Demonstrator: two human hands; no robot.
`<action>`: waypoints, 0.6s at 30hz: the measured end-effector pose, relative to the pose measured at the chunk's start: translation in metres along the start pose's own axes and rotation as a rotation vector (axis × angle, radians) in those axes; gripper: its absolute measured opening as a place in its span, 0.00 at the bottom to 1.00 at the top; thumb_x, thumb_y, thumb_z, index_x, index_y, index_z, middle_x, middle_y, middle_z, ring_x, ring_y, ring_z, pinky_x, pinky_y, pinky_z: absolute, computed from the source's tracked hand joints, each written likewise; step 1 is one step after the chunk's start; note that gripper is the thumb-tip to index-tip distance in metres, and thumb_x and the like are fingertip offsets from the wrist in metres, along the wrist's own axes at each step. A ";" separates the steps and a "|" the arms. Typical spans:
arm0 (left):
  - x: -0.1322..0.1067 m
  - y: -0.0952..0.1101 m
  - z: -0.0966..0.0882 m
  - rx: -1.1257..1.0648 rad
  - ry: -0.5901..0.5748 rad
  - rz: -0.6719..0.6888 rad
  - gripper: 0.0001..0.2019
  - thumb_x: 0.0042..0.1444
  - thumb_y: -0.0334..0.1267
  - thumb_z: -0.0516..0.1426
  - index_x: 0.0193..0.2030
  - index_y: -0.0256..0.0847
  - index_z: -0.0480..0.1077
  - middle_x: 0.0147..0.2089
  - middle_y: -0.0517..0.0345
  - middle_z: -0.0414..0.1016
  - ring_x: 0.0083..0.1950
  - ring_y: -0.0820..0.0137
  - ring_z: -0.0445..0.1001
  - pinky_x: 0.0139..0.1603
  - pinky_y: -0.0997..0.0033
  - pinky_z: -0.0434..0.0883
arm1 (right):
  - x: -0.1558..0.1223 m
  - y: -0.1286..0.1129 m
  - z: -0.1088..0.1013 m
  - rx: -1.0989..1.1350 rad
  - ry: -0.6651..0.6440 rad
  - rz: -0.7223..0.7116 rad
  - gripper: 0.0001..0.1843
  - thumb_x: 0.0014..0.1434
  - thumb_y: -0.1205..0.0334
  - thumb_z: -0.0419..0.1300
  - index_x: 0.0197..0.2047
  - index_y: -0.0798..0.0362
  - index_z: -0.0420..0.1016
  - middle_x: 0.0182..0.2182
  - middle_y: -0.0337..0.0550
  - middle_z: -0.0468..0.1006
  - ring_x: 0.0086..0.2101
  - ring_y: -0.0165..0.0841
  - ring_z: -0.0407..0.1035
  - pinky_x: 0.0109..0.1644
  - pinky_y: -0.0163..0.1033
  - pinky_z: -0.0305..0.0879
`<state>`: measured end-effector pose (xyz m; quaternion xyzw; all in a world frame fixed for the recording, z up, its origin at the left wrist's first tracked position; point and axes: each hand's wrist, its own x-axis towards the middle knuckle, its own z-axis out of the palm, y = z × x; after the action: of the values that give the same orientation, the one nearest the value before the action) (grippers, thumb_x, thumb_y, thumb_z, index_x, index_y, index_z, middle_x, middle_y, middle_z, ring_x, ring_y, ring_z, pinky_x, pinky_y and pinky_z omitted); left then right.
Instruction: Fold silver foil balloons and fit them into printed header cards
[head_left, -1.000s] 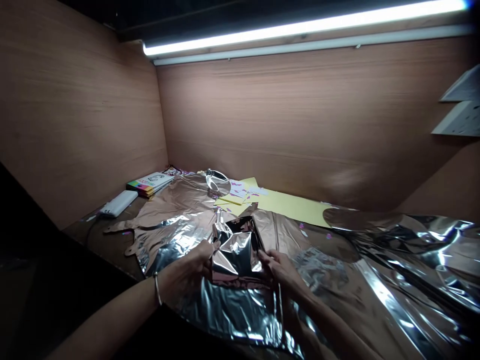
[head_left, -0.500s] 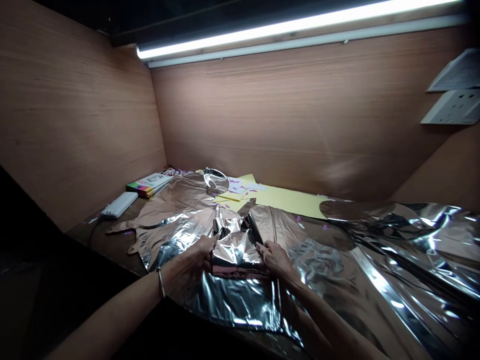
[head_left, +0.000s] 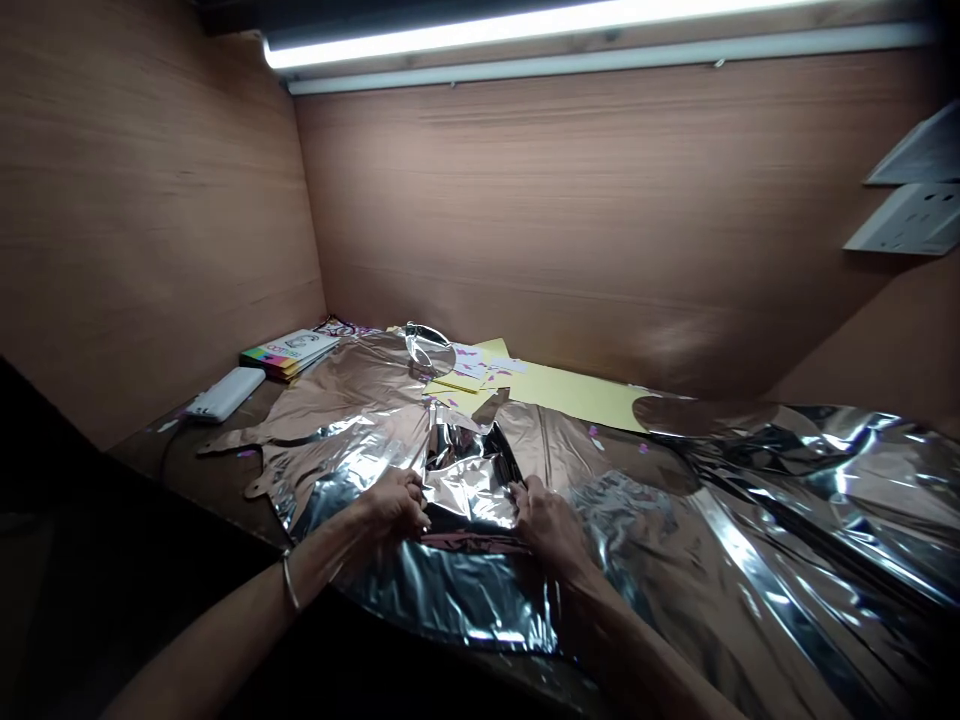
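Observation:
A flat, uninflated foil balloon (head_left: 472,490), rose-gold and mirror-like, lies creased in front of me, its middle part folded over. My left hand (head_left: 394,503) grips the left edge of this folded part, fingers curled in. On the opposite edge, my right hand (head_left: 546,515) pinches the foil between thumb and fingers. Between the hands the foil is wrinkled and slightly raised. More rose-gold foil (head_left: 330,400) spreads out behind and to the left, with small holed tabs at its left edge; whether it is the same piece I cannot tell.
More shiny foil (head_left: 825,520) covers the right side. Yellow paper (head_left: 577,393) and small pink scraps (head_left: 469,352) lie at the back. At left are a stack of booklets (head_left: 289,350) and a white power bank-like block (head_left: 226,393). Wooden panels (head_left: 562,220) enclose the table; a socket (head_left: 904,220) is at right.
My left hand has shifted slightly left and down, its fingers curling tighter at the foil's edge. The right hand has moved slightly down along its edge. The foil between them lies flatter.

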<state>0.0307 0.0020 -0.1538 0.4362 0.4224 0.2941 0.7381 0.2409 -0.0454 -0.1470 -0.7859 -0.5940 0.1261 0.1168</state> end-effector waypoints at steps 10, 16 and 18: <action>-0.002 0.001 0.000 0.131 0.116 0.001 0.19 0.28 0.21 0.56 0.25 0.41 0.51 0.18 0.74 0.48 0.15 0.82 0.52 0.15 0.80 0.53 | -0.003 -0.005 0.002 -0.212 -0.009 -0.042 0.11 0.65 0.63 0.41 0.41 0.56 0.62 0.28 0.52 0.77 0.32 0.41 0.73 0.30 0.36 0.59; -0.023 0.024 0.039 0.655 0.262 0.459 0.08 0.52 0.34 0.54 0.41 0.40 0.64 0.39 0.52 0.72 0.45 0.61 0.70 0.48 0.57 0.66 | 0.000 -0.005 0.005 -0.218 -0.004 -0.074 0.08 0.63 0.64 0.45 0.41 0.56 0.63 0.27 0.50 0.76 0.31 0.41 0.73 0.28 0.36 0.60; -0.018 0.021 0.057 1.123 0.137 0.752 0.18 0.59 0.42 0.49 0.53 0.36 0.62 0.58 0.42 0.62 0.62 0.55 0.56 0.61 0.49 0.50 | -0.001 -0.006 0.005 -0.223 -0.003 -0.089 0.09 0.62 0.63 0.47 0.42 0.57 0.63 0.27 0.50 0.76 0.31 0.41 0.73 0.29 0.36 0.61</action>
<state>0.0714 -0.0256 -0.1137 0.8509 0.3763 0.2938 0.2190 0.2333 -0.0449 -0.1494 -0.7666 -0.6388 0.0551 0.0333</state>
